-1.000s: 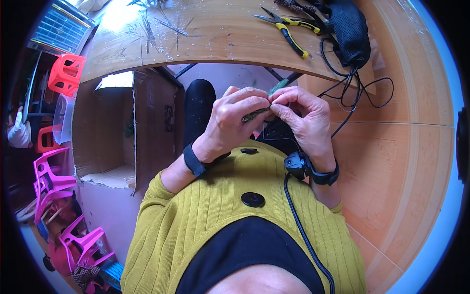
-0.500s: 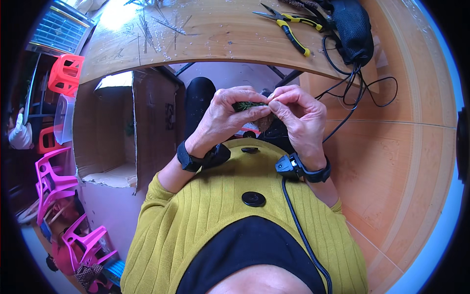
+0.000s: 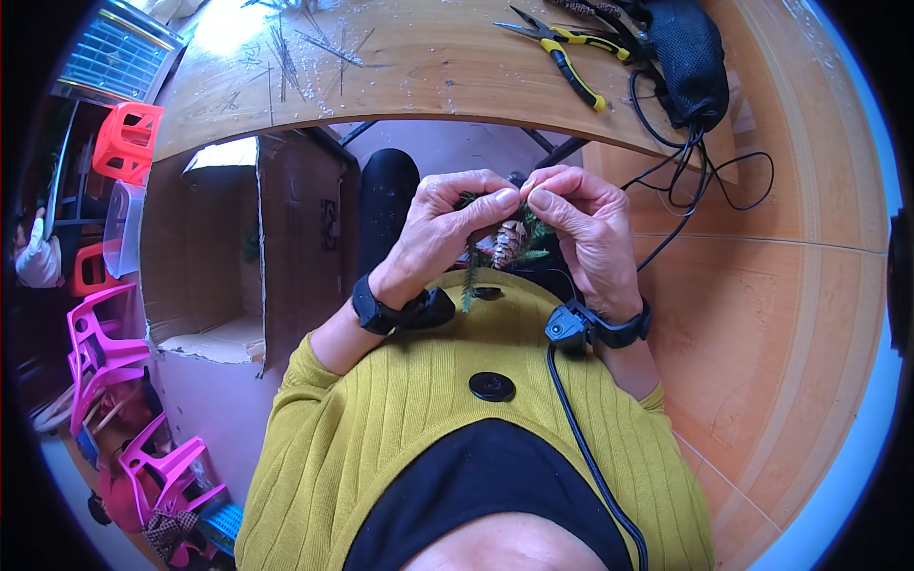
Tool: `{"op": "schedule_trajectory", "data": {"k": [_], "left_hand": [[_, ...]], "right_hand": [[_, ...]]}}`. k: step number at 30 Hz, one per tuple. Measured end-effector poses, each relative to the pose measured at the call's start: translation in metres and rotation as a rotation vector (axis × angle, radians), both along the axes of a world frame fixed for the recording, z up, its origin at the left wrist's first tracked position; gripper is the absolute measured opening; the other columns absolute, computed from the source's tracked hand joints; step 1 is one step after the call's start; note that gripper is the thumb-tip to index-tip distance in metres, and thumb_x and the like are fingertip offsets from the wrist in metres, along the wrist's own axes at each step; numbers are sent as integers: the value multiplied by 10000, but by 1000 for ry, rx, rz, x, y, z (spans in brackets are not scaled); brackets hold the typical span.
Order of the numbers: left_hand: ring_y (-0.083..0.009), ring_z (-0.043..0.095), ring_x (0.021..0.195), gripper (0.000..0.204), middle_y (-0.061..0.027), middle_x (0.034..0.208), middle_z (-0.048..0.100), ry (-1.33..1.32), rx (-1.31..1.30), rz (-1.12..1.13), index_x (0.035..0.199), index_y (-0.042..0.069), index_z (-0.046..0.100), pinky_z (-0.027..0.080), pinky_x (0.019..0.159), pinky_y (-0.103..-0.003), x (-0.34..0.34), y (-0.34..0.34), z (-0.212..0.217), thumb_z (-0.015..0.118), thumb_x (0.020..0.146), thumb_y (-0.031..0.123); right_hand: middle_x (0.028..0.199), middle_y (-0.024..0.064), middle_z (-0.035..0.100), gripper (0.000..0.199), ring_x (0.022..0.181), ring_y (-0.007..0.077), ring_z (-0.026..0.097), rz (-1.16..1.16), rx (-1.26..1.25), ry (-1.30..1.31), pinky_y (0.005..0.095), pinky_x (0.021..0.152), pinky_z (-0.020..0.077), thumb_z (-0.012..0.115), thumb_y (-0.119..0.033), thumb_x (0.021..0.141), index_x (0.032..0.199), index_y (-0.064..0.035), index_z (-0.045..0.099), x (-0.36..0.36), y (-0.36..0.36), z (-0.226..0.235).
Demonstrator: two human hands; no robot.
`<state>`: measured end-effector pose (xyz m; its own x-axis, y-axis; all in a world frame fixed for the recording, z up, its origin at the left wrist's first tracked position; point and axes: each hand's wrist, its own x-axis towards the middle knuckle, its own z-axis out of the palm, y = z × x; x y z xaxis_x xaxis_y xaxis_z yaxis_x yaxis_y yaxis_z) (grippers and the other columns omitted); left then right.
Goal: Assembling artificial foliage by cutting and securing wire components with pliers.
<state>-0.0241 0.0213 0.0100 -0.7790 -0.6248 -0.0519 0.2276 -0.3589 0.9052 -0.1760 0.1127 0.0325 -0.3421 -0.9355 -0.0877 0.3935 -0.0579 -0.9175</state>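
Pine cone (image 3: 507, 243) w/ green sprigs (image 3: 469, 276) sits between my two hands, held up in front of my chest, just below the near edge of the wooden table (image 3: 428, 67); it's small, brown, scaly, partly hidden by my fingers; one sprig hangs down from it over my yellow ribbed sweater (image 3: 428, 419). My left hand (image 3: 447, 228) pinches the top of the bunch, thumb against forefinger; my right hand (image 3: 586, 228) pinches it too from the other side, thumb tip nearly touching the left thumb; so both hands are together, closed on the same little bundle; can't tell what exactly sits betw. the fingertips, too small. Each wrist wears a black band; the right one carries a small black box (image 3: 568, 324) w/ a black cable (image 3: 581, 438) running down over the sweater. On the table, well apart from my hands: yellow-handled pliers (image 3: 566, 52), a black pouch (image 3: 690, 57) w/ thin black wires trailing off the edge, loose thin needles (image 3: 305, 48) scattered on the left part. Cardboard box (image 3: 248, 247) stands under the table to my left; pink plastic chairs (image 3: 105, 333) farther left.
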Motion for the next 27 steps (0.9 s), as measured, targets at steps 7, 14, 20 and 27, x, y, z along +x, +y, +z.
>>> {"op": "schedule_trajectory", "data": {"k": [7,14,20,27], "left_hand": [[-46,568,686,173,-5,815,661,-152,-381,-115,1006,-9,694,466,606,-182,9,-10,5,691,859,82],[-60,599,697,224,-26,806,671,-154,-279,-93,1028,-16,690,494,623,-198,5,1,19,715,836,96],[-56,609,697,244,-31,779,673,-151,-320,64,1018,-26,683,501,632,-199,-3,4,9,727,829,122],[-45,596,710,243,-14,795,671,-157,-290,63,1028,-22,684,492,643,-190,2,1,5,723,837,123]], "right_hand": [[958,96,644,42,844,119,611,-4,19,35,221,777,497,671,41,823,852,12,661,5,3,-6],[946,94,646,50,842,121,610,-84,3,70,219,776,497,680,43,817,849,10,661,4,0,-6],[950,86,645,42,843,123,607,-142,-17,177,226,788,491,683,38,820,842,8,663,2,-2,0],[1032,112,643,244,922,173,620,53,85,460,274,848,487,729,-54,807,1027,14,647,-18,-10,9]]}}
